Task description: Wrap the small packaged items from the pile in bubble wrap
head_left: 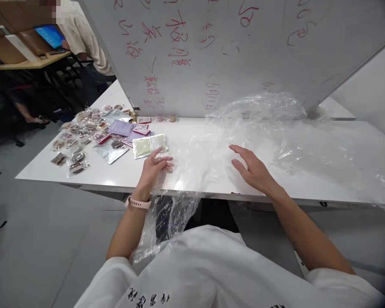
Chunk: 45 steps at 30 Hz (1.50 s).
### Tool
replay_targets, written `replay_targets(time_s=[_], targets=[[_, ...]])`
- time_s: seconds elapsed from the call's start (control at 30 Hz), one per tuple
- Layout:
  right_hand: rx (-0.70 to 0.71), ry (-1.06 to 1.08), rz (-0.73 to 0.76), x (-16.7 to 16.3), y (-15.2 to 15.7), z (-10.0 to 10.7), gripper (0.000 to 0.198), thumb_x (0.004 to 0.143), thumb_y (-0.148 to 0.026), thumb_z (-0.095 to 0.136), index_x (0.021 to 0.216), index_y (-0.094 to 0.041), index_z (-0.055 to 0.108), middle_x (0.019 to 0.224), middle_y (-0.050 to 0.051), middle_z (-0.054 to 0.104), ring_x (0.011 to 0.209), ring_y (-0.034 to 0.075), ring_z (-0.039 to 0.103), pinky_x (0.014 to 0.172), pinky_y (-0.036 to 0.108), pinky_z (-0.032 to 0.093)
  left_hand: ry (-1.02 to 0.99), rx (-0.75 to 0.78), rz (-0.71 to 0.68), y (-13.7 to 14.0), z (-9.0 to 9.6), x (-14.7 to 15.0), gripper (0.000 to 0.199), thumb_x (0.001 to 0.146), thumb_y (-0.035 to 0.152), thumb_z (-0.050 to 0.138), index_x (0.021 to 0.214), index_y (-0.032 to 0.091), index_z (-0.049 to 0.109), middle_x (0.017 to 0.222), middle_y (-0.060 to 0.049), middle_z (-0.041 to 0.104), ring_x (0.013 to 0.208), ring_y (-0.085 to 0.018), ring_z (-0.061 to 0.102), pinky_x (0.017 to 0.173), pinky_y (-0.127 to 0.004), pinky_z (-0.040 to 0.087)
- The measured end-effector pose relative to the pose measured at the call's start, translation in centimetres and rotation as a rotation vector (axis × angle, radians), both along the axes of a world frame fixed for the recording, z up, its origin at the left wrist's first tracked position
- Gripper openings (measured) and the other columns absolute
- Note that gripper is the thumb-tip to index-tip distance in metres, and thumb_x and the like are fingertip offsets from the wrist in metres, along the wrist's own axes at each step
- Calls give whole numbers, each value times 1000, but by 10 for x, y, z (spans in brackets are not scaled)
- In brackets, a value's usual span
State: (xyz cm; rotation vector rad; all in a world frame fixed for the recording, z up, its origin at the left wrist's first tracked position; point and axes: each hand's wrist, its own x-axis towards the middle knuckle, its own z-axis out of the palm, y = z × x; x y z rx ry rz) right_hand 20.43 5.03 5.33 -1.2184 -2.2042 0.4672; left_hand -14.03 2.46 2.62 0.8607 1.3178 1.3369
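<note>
Below a whiteboard (195, 77) marked in red, clear plastic film (288, 145) spreads over your white table (107, 174) and off its front edge, your left hand (154, 167) at the film beside a pale green packet (143, 146), whether pinching I cannot tell, your right hand (253, 170) loosely spread, gripping nothing.

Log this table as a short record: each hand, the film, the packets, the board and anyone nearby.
Left hand: at the film's left side, near a green packet; grip unclear
Right hand: fingers apart, over the table
Film: clear, crumpled, partly hanging off the front edge
Packets: heaped toward the table's left end
Board: behind the film, red handwriting
Nearby: person by a screen, upper left
</note>
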Motion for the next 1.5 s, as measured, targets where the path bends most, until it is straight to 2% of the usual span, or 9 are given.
replay_targets(time_s=[0.17, 0.33, 0.57, 0.7, 0.8, 0.93, 1.1, 1.23, 1.5], targets=[[103, -532, -220, 60, 28, -61, 48, 99, -38, 28, 133, -24, 59, 149, 11, 50, 126, 35, 52, 98, 57, 45, 522, 94, 78, 33, 10, -7, 66, 80, 12, 62, 144, 22, 48, 114, -12, 69, 102, -27, 68, 95, -48, 53], [284, -586, -310, 92, 10, -31, 43, 96, -39, 35, 123, -25, 64, 140, 15, 57, 118, 40, 56, 94, 61, 44, 818, 313, 206, 9, 38, 19, 71, 89, 29, 59, 154, 27, 31, 166, -4, 16, 154, -31, 2, 124, -55, 17], [254, -228, -69, 15, -26, 49, 45, 101, -42, 37, 143, -32, 50, 146, 7, 53, 131, 33, 51, 105, 54, 43, 802, 314, -636, -23, -3, 88, 76, 86, 62, 58, 148, 22, 43, 161, -13, 30, 153, -35, 13, 124, -55, -3], [-55, -179, 287, -31, 13, 19, 47, 103, -46, 31, 144, -32, 50, 147, 3, 52, 136, 25, 48, 108, 45, 44, 759, 386, -935, -10, -8, 110, 69, 86, 58, 62, 145, 26, 49, 160, -9, 34, 154, -32, 12, 122, -54, -13], [-183, -285, 231, -41, 60, -24, 52, 102, -51, 29, 144, -30, 51, 155, 5, 42, 141, 29, 42, 112, 53, 38, 594, 379, -1113, -9, 12, 105, 50, 85, 50, 67, 132, 32, 63, 143, -3, 58, 147, -31, 34, 125, -51, 0], [-69, -347, 18, -35, 104, -63, 54, 100, -50, 30, 143, -28, 52, 159, 7, 37, 142, 35, 36, 113, 60, 31, 461, 223, -807, -12, 32, 60, 34, 90, 44, 62, 119, 29, 70, 122, -8, 71, 118, -31, 63, 113, -52, 36], [19, -304, -61, -30, 109, -76, 52, 99, -50, 28, 140, -30, 54, 155, 5, 43, 138, 33, 39, 111, 58, 32, 658, 167, -98, 19, 23, -29, 44, 76, 29, 77, 118, 24, 66, 142, -11, 54, 148, -33, 26, 124, -53, 12], [25, -282, -67, -30, 107, -78, 51, 100, -49, 29, 138, -29, 56, 153, 5, 45, 138, 33, 40, 109, 58, 34, 718, 56, -166, 40, 8, -61, 76, 58, 28, 88, 128, 22, 57, 157, -13, 37, 154, -38, -1, 122, -56, -8], [54, -291, -72, -27, 109, -80, 48, 99, -48, 31, 134, -30, 59, 150, 3, 48, 137, 31, 43, 109, 57, 36, 502, 93, -247, 6, 1, -17, 51, 74, 23, 72, 124, 22, 64, 142, -13, 56, 149, -36, 27, 124, -52, 10]])
